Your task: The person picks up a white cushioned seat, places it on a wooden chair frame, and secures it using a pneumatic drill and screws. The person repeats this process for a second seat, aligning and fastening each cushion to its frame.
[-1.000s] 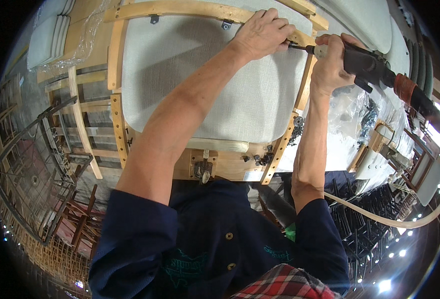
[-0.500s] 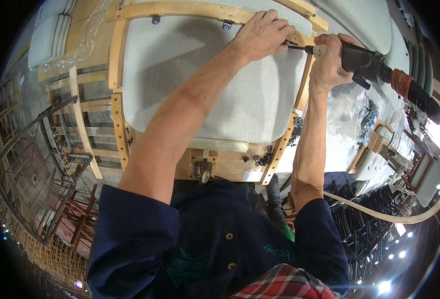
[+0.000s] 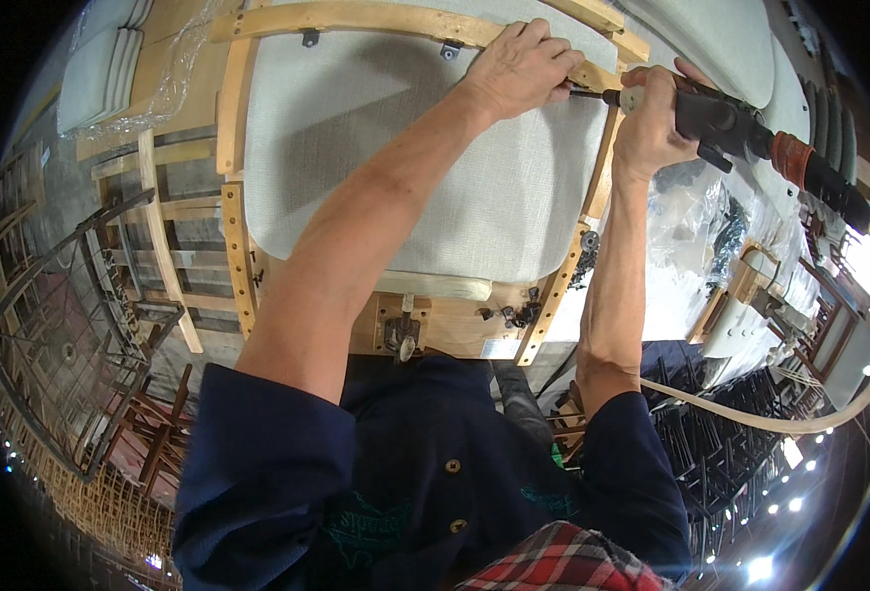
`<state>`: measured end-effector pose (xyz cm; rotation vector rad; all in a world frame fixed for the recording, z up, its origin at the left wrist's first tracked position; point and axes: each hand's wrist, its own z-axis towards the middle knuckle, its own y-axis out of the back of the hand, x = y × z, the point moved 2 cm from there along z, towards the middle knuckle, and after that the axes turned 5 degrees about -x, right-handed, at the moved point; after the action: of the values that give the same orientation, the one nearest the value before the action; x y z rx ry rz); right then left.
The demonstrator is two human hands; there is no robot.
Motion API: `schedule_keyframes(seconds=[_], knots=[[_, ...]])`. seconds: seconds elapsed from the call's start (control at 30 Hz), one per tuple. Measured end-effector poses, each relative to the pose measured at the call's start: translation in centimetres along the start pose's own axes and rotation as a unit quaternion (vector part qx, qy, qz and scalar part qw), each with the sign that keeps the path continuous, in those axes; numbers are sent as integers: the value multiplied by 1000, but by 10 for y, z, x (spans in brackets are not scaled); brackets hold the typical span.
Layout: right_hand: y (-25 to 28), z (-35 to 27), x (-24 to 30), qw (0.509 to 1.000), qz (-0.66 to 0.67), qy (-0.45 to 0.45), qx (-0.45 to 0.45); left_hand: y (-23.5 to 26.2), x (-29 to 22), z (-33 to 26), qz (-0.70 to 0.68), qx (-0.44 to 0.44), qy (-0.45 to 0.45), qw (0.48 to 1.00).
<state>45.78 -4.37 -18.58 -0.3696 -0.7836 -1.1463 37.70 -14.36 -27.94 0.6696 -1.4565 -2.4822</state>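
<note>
A light grey fabric-covered pad (image 3: pixel 425 167) lies between wooden rails. My left hand (image 3: pixel 524 69) reaches across it to the far right corner, its fingers curled down by the curved wooden rail (image 3: pixel 356 17); what they pinch is hidden. In my right hand (image 3: pixel 652 123) is a black pneumatic screwdriver (image 3: pixel 716 120), held roughly level. Its thin bit points left, and the tip ends at my left fingertips. Two small black brackets, one on the left (image 3: pixel 310 37) and one nearer my hand (image 3: pixel 449 50), sit along the curved rail's near edge.
A toggle clamp (image 3: pixel 405 330) stands at the near edge, with small black parts (image 3: pixel 522 311) right of it. A pale hose (image 3: pixel 780 426) loops on the right. Wooden slats (image 3: pixel 164 236) and a black wire frame (image 3: pixel 51 325) are left; more grey pads (image 3: pixel 716 44) lie far right.
Both hands and the screwdriver hold almost the same place, the bit still at my left fingertips. A leg below the near edge has shifted slightly.
</note>
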Motion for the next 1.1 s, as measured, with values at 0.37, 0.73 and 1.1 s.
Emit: schedule_keyframes(seconds=[0.37, 0.73, 1.1], knots=[[-2, -1, 3, 998, 42, -53, -3, 0, 0, 0, -19, -15, 7, 1000], [-4, -1, 19, 997, -5, -81, 17, 18, 8, -2, -100, -19, -3, 995], [70, -48, 92, 996, 32, -81, 5, 140, 12, -176, -159, 32, 158, 974]])
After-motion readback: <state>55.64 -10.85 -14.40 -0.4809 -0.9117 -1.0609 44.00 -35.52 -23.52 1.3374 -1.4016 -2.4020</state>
